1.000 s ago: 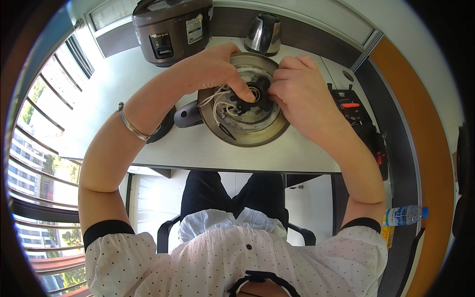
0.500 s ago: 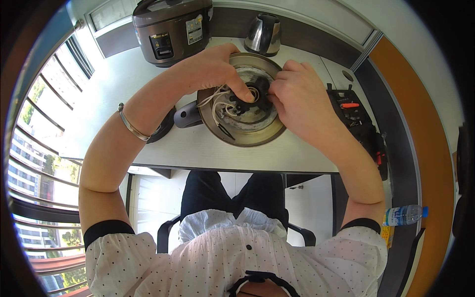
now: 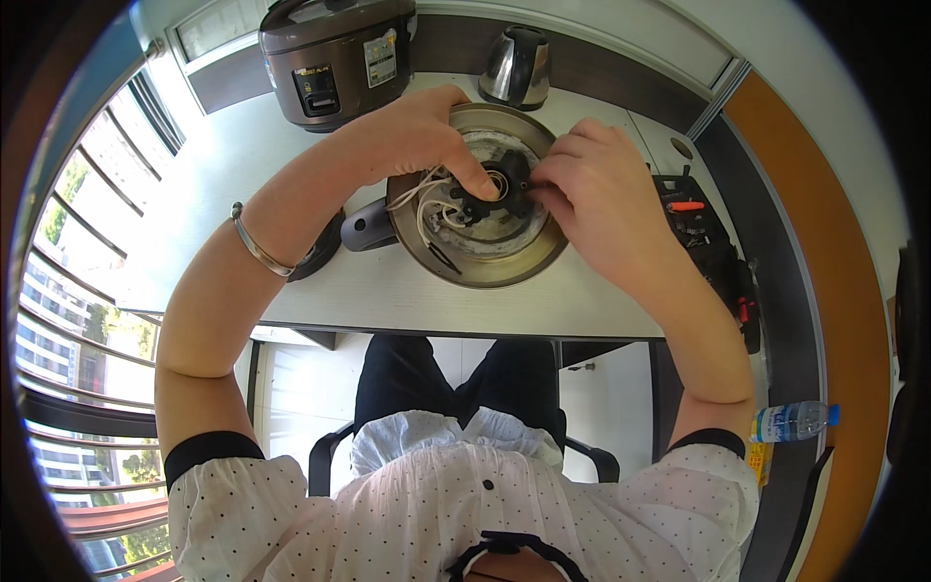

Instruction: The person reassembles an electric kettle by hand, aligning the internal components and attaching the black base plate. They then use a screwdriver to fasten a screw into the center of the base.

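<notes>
An upturned metal electric kettle rests on the table, its grey handle pointing left. Its underside is exposed, with a round black coupler at the middle and loose white wires at the left. My left hand is closed on the kettle, its thumb pressing the coupler while its other fingers are mostly hidden at the far rim. My right hand is pinched at the coupler's right side; whatever its fingertips hold is too small or hidden to name.
Behind stand a brown rice cooker and a steel kettle. An open black tool case lies at the right, with a water bottle below it. A black disc is partly hidden by my left forearm.
My right hand has shifted slightly right, baring more of the coupler's side. The kettle has moved a little to the right. My left hand keeps its hold.
</notes>
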Motion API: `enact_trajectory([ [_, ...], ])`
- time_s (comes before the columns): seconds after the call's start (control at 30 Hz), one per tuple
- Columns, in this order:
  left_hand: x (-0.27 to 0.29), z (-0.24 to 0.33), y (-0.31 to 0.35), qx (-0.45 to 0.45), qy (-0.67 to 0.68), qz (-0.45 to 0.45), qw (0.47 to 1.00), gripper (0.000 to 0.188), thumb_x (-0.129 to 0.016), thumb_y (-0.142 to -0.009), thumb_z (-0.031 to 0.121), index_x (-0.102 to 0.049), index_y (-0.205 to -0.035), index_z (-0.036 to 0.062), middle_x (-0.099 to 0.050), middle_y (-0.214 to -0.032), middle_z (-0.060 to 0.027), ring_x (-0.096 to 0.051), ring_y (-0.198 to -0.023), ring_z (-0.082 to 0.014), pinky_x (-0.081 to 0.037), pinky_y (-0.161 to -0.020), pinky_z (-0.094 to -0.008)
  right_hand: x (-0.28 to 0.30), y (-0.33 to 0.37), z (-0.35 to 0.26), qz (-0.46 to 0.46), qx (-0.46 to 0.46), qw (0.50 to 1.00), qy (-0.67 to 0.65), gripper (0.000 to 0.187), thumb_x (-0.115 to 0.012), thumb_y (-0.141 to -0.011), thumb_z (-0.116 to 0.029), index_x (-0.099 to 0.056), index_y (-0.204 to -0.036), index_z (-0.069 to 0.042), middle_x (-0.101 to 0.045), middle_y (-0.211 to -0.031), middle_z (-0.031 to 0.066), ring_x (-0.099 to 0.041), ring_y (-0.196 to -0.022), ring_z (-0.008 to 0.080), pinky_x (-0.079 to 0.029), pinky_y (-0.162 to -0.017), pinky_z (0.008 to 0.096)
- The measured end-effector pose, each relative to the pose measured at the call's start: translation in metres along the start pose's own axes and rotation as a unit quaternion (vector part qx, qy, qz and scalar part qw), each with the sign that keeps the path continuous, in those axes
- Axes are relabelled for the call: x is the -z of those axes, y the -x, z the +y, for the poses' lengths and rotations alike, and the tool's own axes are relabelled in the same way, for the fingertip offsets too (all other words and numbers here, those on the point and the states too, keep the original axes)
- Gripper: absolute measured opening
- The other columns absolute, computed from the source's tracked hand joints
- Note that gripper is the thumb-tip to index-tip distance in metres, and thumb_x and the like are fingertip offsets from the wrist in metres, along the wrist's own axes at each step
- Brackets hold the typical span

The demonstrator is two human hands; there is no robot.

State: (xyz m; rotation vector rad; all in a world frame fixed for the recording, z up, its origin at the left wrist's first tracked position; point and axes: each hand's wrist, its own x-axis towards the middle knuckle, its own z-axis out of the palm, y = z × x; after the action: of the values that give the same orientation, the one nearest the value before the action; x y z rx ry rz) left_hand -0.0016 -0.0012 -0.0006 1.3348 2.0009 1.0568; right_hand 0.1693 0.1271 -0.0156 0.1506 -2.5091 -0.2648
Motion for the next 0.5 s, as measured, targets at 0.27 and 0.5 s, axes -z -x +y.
enact_trajectory([
  [0.27, -0.0001, 0.0025, 0.0003, 0.004, -0.008, -0.002, 1.000, 0.084, -0.085, -0.046, 0.020, -0.050, -0.119, -0.0046, -0.061, -0.104, -0.0163, -0.060, -0.098, -0.0241, -0.045, -0.088, -0.0291, 0.0048, -0.0026, -0.0001, -0.046, 0.000, 0.999, 0.006, 0.013, -0.071, -0.064, -0.005, -0.069, -0.078, -0.006, -0.060, -0.077, 0.0017, -0.053, -0.087, 0.0214, -0.041, -0.080, 0.0349],
  [0.5, -0.0011, 0.0008, -0.0003, 0.004, -0.001, 0.000, 1.000, 0.083, -0.085, -0.047, 0.018, -0.050, -0.119, -0.0041, -0.062, -0.103, -0.0159, -0.060, -0.097, -0.0236, -0.045, -0.088, -0.0293, 0.0032, -0.0045, -0.0003, -0.047, 0.015, 0.999, 0.004, 0.011, -0.070, -0.064, -0.005, -0.068, -0.074, -0.005, -0.059, -0.075, 0.0016, -0.053, -0.086, 0.0209, -0.041, -0.080, 0.0343],
])
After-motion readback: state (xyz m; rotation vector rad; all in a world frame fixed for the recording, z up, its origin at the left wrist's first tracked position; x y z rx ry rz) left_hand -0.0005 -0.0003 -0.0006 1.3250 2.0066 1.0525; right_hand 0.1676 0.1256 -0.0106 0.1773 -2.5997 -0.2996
